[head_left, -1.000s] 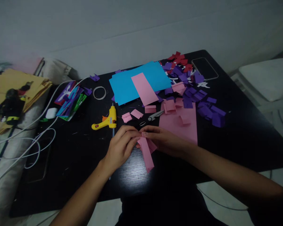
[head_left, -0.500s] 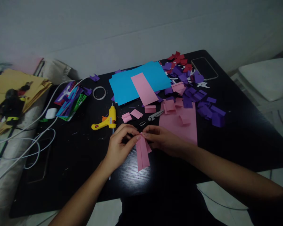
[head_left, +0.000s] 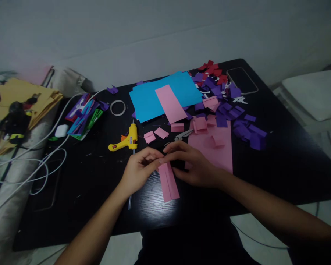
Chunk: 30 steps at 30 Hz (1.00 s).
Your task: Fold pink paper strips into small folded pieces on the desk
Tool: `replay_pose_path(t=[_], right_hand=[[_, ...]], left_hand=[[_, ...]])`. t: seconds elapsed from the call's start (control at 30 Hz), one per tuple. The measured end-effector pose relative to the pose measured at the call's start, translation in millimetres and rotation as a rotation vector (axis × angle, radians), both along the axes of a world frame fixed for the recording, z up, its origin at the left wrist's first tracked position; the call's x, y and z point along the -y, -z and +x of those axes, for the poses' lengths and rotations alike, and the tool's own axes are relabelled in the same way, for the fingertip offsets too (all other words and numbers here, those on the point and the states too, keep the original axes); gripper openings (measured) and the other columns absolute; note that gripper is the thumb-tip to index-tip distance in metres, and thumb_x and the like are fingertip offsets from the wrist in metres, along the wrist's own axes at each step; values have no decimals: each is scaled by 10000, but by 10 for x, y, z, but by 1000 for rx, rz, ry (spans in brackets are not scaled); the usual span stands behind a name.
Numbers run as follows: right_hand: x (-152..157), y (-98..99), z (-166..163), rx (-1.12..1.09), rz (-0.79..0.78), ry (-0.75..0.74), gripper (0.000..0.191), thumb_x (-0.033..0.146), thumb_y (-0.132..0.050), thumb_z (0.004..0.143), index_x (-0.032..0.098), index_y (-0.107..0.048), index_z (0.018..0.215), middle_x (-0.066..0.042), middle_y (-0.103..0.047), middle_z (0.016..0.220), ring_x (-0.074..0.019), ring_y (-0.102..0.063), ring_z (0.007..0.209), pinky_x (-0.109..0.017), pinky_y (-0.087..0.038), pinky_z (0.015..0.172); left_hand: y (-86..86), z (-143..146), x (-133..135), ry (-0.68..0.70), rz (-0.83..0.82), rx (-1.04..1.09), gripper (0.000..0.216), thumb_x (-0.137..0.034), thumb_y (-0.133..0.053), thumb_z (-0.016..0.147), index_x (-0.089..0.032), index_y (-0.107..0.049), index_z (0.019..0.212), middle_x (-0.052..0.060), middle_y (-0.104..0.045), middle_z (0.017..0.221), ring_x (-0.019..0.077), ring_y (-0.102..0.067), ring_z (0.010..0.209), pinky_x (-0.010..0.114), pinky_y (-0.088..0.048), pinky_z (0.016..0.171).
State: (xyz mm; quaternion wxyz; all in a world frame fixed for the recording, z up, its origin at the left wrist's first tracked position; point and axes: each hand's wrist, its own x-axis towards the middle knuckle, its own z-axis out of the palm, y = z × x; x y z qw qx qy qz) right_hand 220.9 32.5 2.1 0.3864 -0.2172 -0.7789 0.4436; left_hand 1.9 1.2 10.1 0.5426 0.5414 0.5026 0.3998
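Observation:
Near the front of the black table, a folded strip of pink paper (head_left: 168, 184) hangs from my fingers, with creases running along its length. My left hand (head_left: 139, 167) pinches its upper end between thumb and fingers. My right hand (head_left: 195, 165) grips the same end, its fingertips meeting my left ones; its thumb lies beside the strip. Just beyond my hands lie scissors (head_left: 183, 135), partly hidden by my right hand. A larger pink sheet (head_left: 226, 154) lies under my right wrist. Small folded pink pieces (head_left: 149, 137) are spread past my fingers.
A yellow glue gun (head_left: 124, 141) lies to the left, near a roll of tape (head_left: 118, 108). Blue sheets (head_left: 143, 106) carry a pink strip (head_left: 171, 104). Purple scraps (head_left: 249, 134) and a phone (head_left: 242, 81) are at right. White cables (head_left: 45, 162) loop across the left side.
My right fingers have opened out and shifted over the top of the pink strip. Its layers, spread apart before, now lie closer together. The view has moved slightly.

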Motion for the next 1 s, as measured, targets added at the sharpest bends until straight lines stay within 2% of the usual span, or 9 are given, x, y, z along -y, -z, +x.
replay_pose_path(t=[0.1,0.33,0.5,0.67,0.87,1.0], right_hand=[[-27,28,10,20,69,3,337,20,-654,877,247,-718,1118,-82,-634,1190,-207,-663,1124,-374,-592,940],[-40,83,-4,31,26,59,200,106,-706,912,214,-699,1080,-70,-734,1080,-190,-719,985,-337,-604,847],[-24,58,13,89,-36,42,215,115,-695,913,217,-694,1103,-66,-767,1083,-195,-735,981,-334,-590,851],[-5,18,22,144,-111,70,178,177,-733,896,229,-707,1064,-45,-787,1028,-192,-744,906,-314,-576,797],[11,26,26,129,-96,75,158,203,-762,892,215,-715,1043,-48,-791,1001,-181,-746,869,-297,-572,772],[21,38,19,105,-49,82,152,180,-748,900,209,-712,1045,-57,-788,1006,-180,-744,864,-295,-573,759]], left_hand=[[4,-12,-3,30,-2,-4,71,-237,-775,886,-182,-746,919,-6,-733,759,100,-662,673,191,-522,624],[37,-73,-11,63,-9,-4,185,-257,-791,884,-187,-727,1043,14,-741,846,127,-690,763,233,-562,713],[18,-90,-19,85,-3,-17,204,-263,-801,872,-181,-720,1041,33,-762,868,144,-711,777,253,-576,728],[-43,-74,-13,98,27,-79,120,-259,-765,897,-172,-746,977,42,-775,844,148,-718,751,257,-580,708],[-58,-68,-8,119,40,-112,87,-253,-742,915,-171,-743,943,30,-762,801,137,-702,716,238,-555,668],[-47,-79,0,111,25,-107,133,-276,-750,914,-173,-746,999,35,-772,840,148,-715,752,246,-562,695]])
